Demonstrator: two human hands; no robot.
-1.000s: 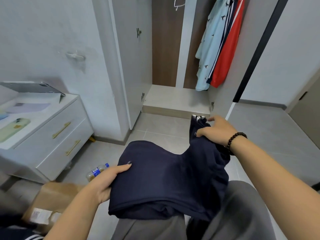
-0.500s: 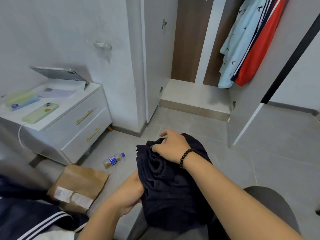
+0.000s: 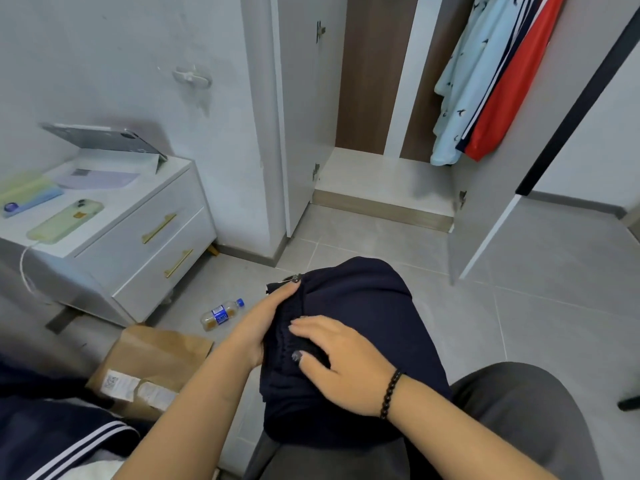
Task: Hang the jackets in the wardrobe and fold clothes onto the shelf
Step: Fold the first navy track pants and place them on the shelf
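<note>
Head view shows the fold nearly closed: a second ago the navy garment (image 3: 349,344) lay spread wide between both hands with one end lifted high, and now it sits as a compact bundle on the person's lap, so the folding step looks almost finished and the carry to the wardrobe shelf (image 3: 381,178) is likely next. Going left to right, the left hand (image 3: 263,327) cups the bundle's left edge, its fingers laid straight along the gathered hem and propping it from the side rather than pinching. The garment itself is dark navy, soft and thick, doubled over with a ribbed or elasticated band bunched along its left side and a smooth rounded fold at the far end; it looks loose enough to spring open if released. The right hand (image 3: 343,365), a bead bracelet at its wrist, presses flat on top with fingers spread and relaxed, pinning the layers down. Beyond, the wardrobe stands open with jackets (image 3: 485,81) already hanging at its right and the low shelf bare beneath them.
</note>
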